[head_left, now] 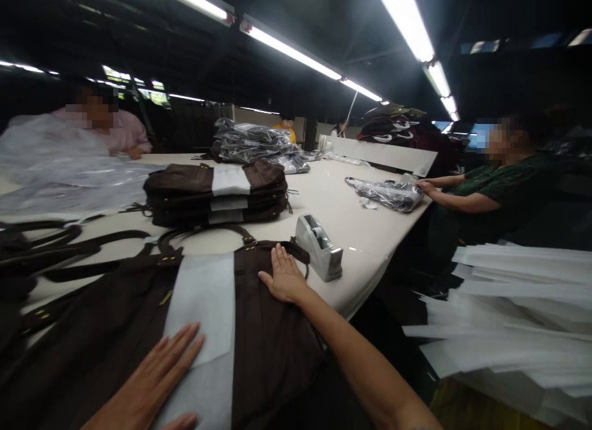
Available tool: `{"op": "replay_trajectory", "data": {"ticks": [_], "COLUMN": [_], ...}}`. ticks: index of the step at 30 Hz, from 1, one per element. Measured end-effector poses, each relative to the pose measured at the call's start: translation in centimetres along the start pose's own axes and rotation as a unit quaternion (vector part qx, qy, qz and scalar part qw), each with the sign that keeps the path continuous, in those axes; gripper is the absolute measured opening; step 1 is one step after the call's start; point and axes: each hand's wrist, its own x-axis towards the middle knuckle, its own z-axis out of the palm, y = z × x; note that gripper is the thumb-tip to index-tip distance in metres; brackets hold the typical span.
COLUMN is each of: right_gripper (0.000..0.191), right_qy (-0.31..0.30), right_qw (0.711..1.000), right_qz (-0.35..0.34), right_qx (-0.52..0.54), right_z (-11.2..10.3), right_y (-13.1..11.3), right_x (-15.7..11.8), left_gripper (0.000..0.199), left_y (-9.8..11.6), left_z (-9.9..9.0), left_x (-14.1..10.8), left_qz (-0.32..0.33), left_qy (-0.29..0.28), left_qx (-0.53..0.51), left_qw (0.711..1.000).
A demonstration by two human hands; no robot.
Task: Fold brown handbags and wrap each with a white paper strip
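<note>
A dark brown handbag (pixel 263 343) lies flat before me, its straps stretching toward the far side of the table. Across its middle runs a strip of white paper (pixel 203 294). My left hand (pixel 157 374) rests on the lower part of that paper, fingers outstretched. Farther up, my right hand (pixel 283 274) lies flat on the bag's right side, near a strap end. Just beyond my right fingertips stands a grey tape dispenser (pixel 319 248). Behind the bag sits a stack of folded brown bags (pixel 185 180) with white paper bands around them.
Clear plastic sheets (pixel 69 165) spread at the left, near a person in pink. Plastic-wrapped goods (pixel 259 143) are piled farther back. At the right edge a person in dark green handles a wrapped package (pixel 388 192). White paper sheets (pixel 513 319) are stacked at my right.
</note>
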Motion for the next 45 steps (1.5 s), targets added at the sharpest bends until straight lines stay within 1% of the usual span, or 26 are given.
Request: {"op": "replay_trajectory", "data": {"ticks": [1, 3, 6, 8, 9, 11, 13, 15, 18, 20, 22, 23, 25, 26, 27, 29, 30, 31, 33, 35, 37, 39, 41, 43, 44, 45], "right_gripper": [0.081, 0.08, 0.078, 0.074, 0.071, 0.059, 0.049, 0.044, 0.048, 0.054, 0.054, 0.053, 0.051, 0.051, 0.051, 0.052, 0.051, 0.051, 0.052, 0.052, 0.053, 0.054, 0.054, 0.055, 0.055, 0.055], "right_qy": [-0.01, -0.043, -0.095, -0.122, -0.132, -0.127, -0.087, -0.037, 0.015, 0.014, -0.007, -0.017, -0.02, -0.016, -0.014, -0.014, -0.016, -0.019, -0.027, -0.034, -0.037, -0.039, -0.042, -0.044, -0.044, -0.042], "right_qw": [1.0, 0.998, 0.992, 0.986, 0.983, 0.979, 0.98, 0.98, 0.968, 0.952, 0.938, 0.935, 0.935, 0.937, 0.937, 0.938, 0.938, 0.938, 0.938, 0.938, 0.936, 0.935, 0.934, 0.935, 0.935, 0.935], "right_qz": [0.005, 0.002, -0.035, -0.058, -0.067, -0.086, -0.123, -0.17, -0.238, -0.293, -0.331, -0.338, -0.337, -0.334, -0.332, -0.329, -0.328, -0.326, -0.321, -0.317, -0.316, -0.316, -0.315, -0.311, -0.31, -0.309], "right_qx": [-0.014, -0.039, -0.072, -0.097, -0.111, -0.131, -0.127, -0.1, -0.077, -0.086, -0.1, -0.104, -0.107, -0.107, -0.106, -0.108, -0.111, -0.115, -0.125, -0.137, -0.149, -0.158, -0.164, -0.166, -0.167, -0.168], "right_z": [0.0, -0.2, -1.1, -2.1, -2.6, -3.7, -4.3, -4.2, -2.6, -0.8, 1.3, 2.2, 3.6, 4.0, 4.3, 4.4, 4.4, 4.4, 4.5, 4.6, 4.8, 4.8, 4.7, 4.6, 4.6, 4.6], "right_y": [-0.3, -0.7, -0.5, -0.7, -1.2, -3.2, -6.2, -9.4, -12.9, -13.7, -13.6, -13.2, -12.4, -12.1, -11.9, -11.7, -11.7, -11.7, -11.7, -11.7, -11.7, -11.7, -11.8, -11.9, -12.0, -12.1], "right_x": [-0.7, -2.5, -5.5, -7.2, -7.8, -8.5, -8.0, -6.5, -3.1, -1.1, 0.1, 0.4, 0.6, 0.5, 0.5, 0.4, 0.5, 0.5, 0.7, 0.9, 1.1, 1.0, 0.9, 0.7, 0.7, 0.6], "left_gripper": [0.088, 0.083, 0.081, 0.081, 0.081, 0.08, 0.08, 0.08, 0.082, 0.084, 0.087, 0.088, 0.088, 0.085, 0.077, 0.056, 0.048, 0.045, 0.048, 0.05, 0.049, 0.048, 0.06, 0.068, 0.066, 0.062], "left_y": [0.4, 1.2, 2.2, 2.6, 2.8, 3.0, 3.1, 3.2, 3.3, 3.4, 3.3, 3.3, 3.6, 4.0, 4.6, 6.3, 7.4, 8.4, 10.1, 10.7, 10.2, 8.7, 6.8, 4.8, 3.9, 3.1], "left_z": [-0.7, -2.2, -3.8, -4.3, -4.4, -4.4, -4.3, -4.3, -4.6, -4.9, -5.1, -5.2, -5.1, -5.0, -4.7, -4.2, -3.9, -3.7, -3.6, -3.8, -4.5, -5.5, -6.8, -8.2, -8.9, -9.6], "left_x": [0.0, 0.2, 0.7, 1.0, 1.0, 1.1, 1.0, 0.9, 0.9, 1.0, 1.2, 1.3, 1.1, 0.8, 0.3, -1.4, -2.4, -3.4, -5.3, -6.6, -7.2, -7.5, -7.5, -7.4, -7.3, -7.2], "left_qz": [0.006, -0.008, -0.04, -0.056, -0.06, -0.057, -0.052, -0.052, -0.053, -0.057, -0.065, -0.069, -0.076, -0.083, -0.092, -0.102, -0.102, -0.098, -0.095, -0.104, -0.105, -0.106, -0.12, -0.147, -0.172, -0.212], "left_qy": [-0.017, -0.06, -0.127, -0.157, -0.165, -0.165, -0.156, -0.151, -0.154, -0.157, -0.161, -0.159, -0.142, -0.122, -0.092, -0.011, 0.028, 0.059, 0.09, 0.091, 0.07, 0.037, 0.014, 0.019, 0.033, 0.053], "left_qx": [-0.001, -0.012, -0.038, -0.051, -0.055, -0.062, -0.068, -0.073, -0.082, -0.093, -0.103, -0.107, -0.109, -0.105, -0.097, -0.075, -0.065, -0.057, -0.048, -0.032, 0.0, 0.04, 0.076, 0.104, 0.118, 0.135], "left_qw": [1.0, 0.998, 0.99, 0.985, 0.983, 0.983, 0.984, 0.985, 0.983, 0.982, 0.979, 0.979, 0.981, 0.983, 0.987, 0.992, 0.992, 0.992, 0.99, 0.99, 0.992, 0.993, 0.99, 0.983, 0.978, 0.966]}}
